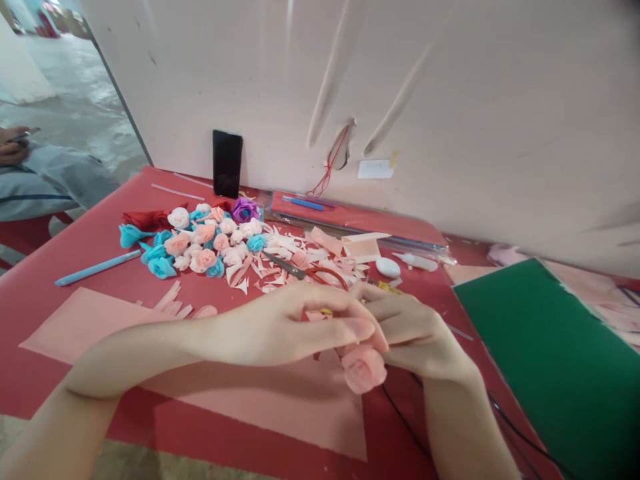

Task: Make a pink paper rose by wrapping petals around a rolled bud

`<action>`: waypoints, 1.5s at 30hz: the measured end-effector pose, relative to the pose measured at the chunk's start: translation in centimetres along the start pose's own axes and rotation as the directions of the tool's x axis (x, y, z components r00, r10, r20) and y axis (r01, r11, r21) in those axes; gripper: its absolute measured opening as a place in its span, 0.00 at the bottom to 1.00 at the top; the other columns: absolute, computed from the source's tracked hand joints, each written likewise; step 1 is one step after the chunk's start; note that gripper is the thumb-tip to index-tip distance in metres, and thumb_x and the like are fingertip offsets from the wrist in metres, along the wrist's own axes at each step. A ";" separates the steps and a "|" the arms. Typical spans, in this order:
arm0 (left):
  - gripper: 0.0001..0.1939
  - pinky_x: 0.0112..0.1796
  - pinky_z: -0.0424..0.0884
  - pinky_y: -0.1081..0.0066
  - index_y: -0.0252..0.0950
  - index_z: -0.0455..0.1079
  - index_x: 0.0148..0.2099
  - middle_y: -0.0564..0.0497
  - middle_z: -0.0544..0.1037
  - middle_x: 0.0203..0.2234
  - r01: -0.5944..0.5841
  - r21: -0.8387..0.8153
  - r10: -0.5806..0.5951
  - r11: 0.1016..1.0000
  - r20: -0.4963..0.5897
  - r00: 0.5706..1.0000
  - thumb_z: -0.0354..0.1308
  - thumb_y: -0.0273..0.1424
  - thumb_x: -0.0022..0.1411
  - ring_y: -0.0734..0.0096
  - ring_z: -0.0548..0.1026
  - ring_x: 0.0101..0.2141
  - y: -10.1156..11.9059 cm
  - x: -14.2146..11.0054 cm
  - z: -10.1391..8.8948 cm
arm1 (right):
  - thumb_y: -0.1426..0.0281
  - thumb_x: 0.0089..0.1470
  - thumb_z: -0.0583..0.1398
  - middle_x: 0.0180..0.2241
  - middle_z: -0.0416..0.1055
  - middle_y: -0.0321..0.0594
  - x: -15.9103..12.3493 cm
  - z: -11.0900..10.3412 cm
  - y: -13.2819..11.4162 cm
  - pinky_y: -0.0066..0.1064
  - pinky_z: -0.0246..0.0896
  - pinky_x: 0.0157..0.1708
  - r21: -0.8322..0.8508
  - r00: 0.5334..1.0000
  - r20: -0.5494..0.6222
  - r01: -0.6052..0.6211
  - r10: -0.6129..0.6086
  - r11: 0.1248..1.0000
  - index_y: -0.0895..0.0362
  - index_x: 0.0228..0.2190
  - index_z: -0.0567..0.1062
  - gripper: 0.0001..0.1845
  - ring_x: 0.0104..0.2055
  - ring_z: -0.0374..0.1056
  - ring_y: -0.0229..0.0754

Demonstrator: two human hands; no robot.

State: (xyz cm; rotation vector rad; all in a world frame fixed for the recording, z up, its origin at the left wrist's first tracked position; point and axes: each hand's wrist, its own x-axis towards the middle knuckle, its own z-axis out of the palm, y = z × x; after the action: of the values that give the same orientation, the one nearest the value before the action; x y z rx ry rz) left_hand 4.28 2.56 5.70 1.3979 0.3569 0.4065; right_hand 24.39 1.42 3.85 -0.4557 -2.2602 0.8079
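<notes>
A pink crepe-paper rose (364,369) hangs bloom-down between my two hands, above the red table. My left hand (320,320) reaches across from the left, its thumb and fingers closed at the rose's base. Against the rose's other side is my right hand (417,333), with curled fingers closed around the base; its fingertips are partly hidden behind my left hand. Just beyond the hands lie scissors (285,265) with orange-red handles, among pink paper scraps (265,273). Beneath my forearm a flat pink paper sheet (280,400) is spread out.
Finished paper flowers (203,243) are heaped at centre-left. A black phone (227,163) leans on the pale wall panel. A green board (555,360) lies right, with a black cable (520,433) near it. A blue stick (97,268) lies left; a seated person (45,177) is beyond.
</notes>
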 end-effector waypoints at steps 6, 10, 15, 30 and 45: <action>0.10 0.31 0.66 0.74 0.32 0.68 0.37 0.50 0.74 0.29 -0.046 -0.023 0.043 0.999 -0.093 0.995 0.48 0.30 0.64 0.74 0.71 0.31 0.0 0.2 -0.1 | 0.68 0.56 0.57 0.23 0.70 0.33 0.0 0.2 1.1 0.30 0.61 0.35 0.134 0.993 -0.115 0.026 -0.010 0.991 0.55 0.26 0.74 0.09 0.29 0.63 0.33; 0.09 0.29 0.65 0.74 0.32 0.67 0.36 0.49 0.75 0.30 -0.063 -0.021 0.062 0.998 -0.056 0.997 0.47 0.27 0.64 0.73 0.72 0.32 0.1 0.0 -0.1 | 0.68 0.56 0.58 0.24 0.73 0.35 0.2 0.4 1.3 0.30 0.61 0.34 0.126 0.991 -0.133 0.045 -0.028 0.991 0.55 0.26 0.76 0.09 0.30 0.64 0.35; 0.06 0.31 0.67 0.75 0.32 0.67 0.36 0.50 0.75 0.29 -0.090 -0.014 0.089 0.996 -0.071 0.994 0.49 0.26 0.63 0.74 0.73 0.33 0.4 -0.2 0.0 | 0.67 0.56 0.57 0.27 0.75 0.37 0.1 0.3 1.2 0.31 0.63 0.35 0.130 0.991 -0.131 0.041 -0.024 0.991 0.54 0.29 0.77 0.10 0.34 0.65 0.37; 0.08 0.31 0.69 0.77 0.34 0.68 0.39 0.51 0.74 0.30 -0.202 0.246 0.247 0.948 -0.169 0.954 0.48 0.27 0.64 0.77 0.72 0.32 -0.1 0.0 -0.1 | 0.66 0.56 0.57 0.27 0.76 0.37 -0.2 0.2 1.3 0.34 0.63 0.34 0.034 0.984 -0.162 0.077 -0.070 0.996 0.51 0.35 0.79 0.10 0.33 0.65 0.39; 0.03 0.40 0.68 0.70 0.31 0.72 0.34 0.50 0.79 0.28 -0.405 0.795 0.734 0.452 -0.074 0.675 0.61 0.26 0.55 0.73 0.74 0.33 -2.6 2.3 -1.7 | 0.69 0.48 0.64 0.25 0.66 0.32 0.0 4.1 1.1 0.31 0.56 0.31 0.311 0.639 -0.699 -0.133 0.321 0.941 0.48 0.25 0.78 0.04 0.30 0.60 0.36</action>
State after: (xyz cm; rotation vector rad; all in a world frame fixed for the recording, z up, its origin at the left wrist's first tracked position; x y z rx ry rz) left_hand 5.70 4.80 2.93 2.2532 0.3822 1.2862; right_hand 21.60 0.50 0.75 -0.8059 -1.3299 0.8030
